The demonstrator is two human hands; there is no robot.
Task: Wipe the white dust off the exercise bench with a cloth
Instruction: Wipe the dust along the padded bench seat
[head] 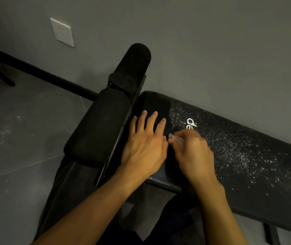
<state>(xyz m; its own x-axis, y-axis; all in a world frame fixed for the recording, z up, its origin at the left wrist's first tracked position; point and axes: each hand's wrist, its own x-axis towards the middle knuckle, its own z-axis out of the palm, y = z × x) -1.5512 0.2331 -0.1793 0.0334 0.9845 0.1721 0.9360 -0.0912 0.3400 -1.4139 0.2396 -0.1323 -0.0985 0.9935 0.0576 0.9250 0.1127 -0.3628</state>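
Lettering "de" (pixel 191 123) on bench (pixel 257 175) (dusty) beside right hand (pixel 192 152) gripping cloth (pixel 176 138).

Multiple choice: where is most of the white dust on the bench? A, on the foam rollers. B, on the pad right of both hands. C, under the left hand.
B: the dust speckles the bench beyond the right hand, which grips the cloth; the end under the left hand looks clean black.
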